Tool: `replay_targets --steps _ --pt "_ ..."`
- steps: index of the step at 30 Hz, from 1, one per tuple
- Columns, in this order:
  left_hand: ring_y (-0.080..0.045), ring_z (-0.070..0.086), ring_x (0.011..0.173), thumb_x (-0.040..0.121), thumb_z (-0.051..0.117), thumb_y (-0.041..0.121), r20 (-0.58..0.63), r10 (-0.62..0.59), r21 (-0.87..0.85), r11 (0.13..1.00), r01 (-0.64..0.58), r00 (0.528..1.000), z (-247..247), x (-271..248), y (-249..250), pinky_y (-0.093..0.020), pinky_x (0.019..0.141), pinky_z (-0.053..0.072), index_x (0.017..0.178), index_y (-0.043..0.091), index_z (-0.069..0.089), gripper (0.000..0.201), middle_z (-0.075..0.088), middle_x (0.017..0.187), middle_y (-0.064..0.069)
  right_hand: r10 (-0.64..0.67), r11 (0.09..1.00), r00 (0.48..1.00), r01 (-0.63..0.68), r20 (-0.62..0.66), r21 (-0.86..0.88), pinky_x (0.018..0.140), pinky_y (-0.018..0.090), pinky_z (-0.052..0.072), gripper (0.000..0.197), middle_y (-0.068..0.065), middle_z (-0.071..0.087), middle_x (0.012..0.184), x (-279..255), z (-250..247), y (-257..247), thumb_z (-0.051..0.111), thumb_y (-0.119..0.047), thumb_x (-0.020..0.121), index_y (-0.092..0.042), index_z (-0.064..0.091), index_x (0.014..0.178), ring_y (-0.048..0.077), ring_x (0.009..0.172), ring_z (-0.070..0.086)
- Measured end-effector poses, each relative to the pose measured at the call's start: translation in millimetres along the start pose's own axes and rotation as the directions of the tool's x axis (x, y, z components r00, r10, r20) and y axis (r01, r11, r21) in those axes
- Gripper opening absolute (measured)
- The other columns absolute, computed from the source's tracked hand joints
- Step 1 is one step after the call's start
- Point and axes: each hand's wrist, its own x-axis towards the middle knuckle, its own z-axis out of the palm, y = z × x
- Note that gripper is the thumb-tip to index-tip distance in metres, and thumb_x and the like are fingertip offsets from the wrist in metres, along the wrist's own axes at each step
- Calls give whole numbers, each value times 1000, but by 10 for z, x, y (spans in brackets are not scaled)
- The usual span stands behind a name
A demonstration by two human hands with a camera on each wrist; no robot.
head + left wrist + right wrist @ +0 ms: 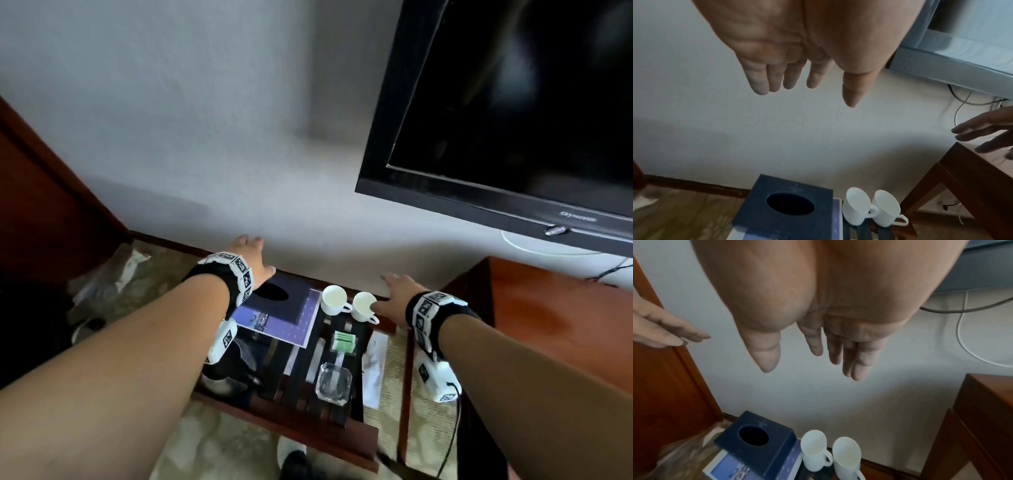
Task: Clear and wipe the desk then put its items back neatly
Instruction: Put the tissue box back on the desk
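While the left hand (251,255) hovers empty, its arm hides the kettle (236,371) — mostly.

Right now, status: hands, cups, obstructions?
Left hand and right hand open, empty. Two white cups upright beside blue tissue box. Nothing blocking.

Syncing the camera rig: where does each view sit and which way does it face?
Head: above, looking down; both forearms, left hand, right hand.
Left wrist: under the left palm, facing the wall; fingers straight.
Right wrist: under the right palm, same heading.
Shared: dark blue square box with round hole, two white ceramic cups.
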Motion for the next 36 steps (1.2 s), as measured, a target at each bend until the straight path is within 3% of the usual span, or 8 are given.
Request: replay_targets --steps 5,13,17,21,25,30,32,36 --pt "-32 20 154 96 56 53 -41 63 4 998 -62 997 -348 167 -209 -44 124 25 162 21 12 86 4 170 -12 19 999 1000 -18 -25 29 113 44 42 87 10 34 161 -52 -110 -367 63 -57 91 -22 24 161 32 142 44" --pt "-31 24 153 97 55 52 -55 95 14 995 -94 994 -455 -86 -473 -41 123 27 163 21 12 84 3 170 -9 56 998 996 -53 -65 44 106 44 48 82 10 42 155 -333 -140 -629 64 -52 91 -21 28 158 33 134 52" --pt "-31 28 151 97 55 53 -87 98 44 995 -95 991 -441 -357 -760 -40 122 30 162 20 13 84 3 170 -9 38 995 997 -31 -71 90 101 43 51 79 11 50 149 -462 110 -828 66 -50 89 -20 34 156 34 126 57" --pt "-30 16 156 98 55 52 -94 102 79 992 -95 990 -395 -442 -1100 -40 124 23 163 19 10 85 0 170 -10 42 991 997 -33 -64 128 100 42 51 79 10 53 145 -541 415 -1102 66 -50 82 -22 40 151 34 123 59" --pt "-30 18 155 97 54 55 -66 127 93 988 -121 990 -373 -202 -1324 -42 123 26 162 20 14 84 2 170 -9 59 995 997 -54 -59 81 97 45 53 68 7 62 130 -434 663 -1334 67 -51 77 -21 51 136 33 115 61" --pt "-31 24 153 97 53 56 -14 196 90 977 -194 980 -462 351 -1522 -40 122 28 161 18 21 81 3 170 -10 152 988 988 -152 -24 20 94 43 55 65 7 64 127 -54 544 -1581 63 -55 71 -26 54 129 34 112 64" --pt "-31 26 152 97 53 55 21 221 81 972 -222 975 -501 559 -1613 -41 122 29 161 19 22 80 4 170 -9 186 982 982 -185 -23 31 98 45 53 72 9 60 134 96 498 -1713 60 -53 70 -26 51 136 34 118 62" --pt "-32 29 151 98 54 54 52 219 43 974 -221 974 -447 992 -1778 -42 121 30 161 16 22 80 12 168 -12 210 977 978 -209 -13 41 107 44 46 72 12 47 148 281 440 -2093 63 -46 88 -20 39 151 34 133 51"
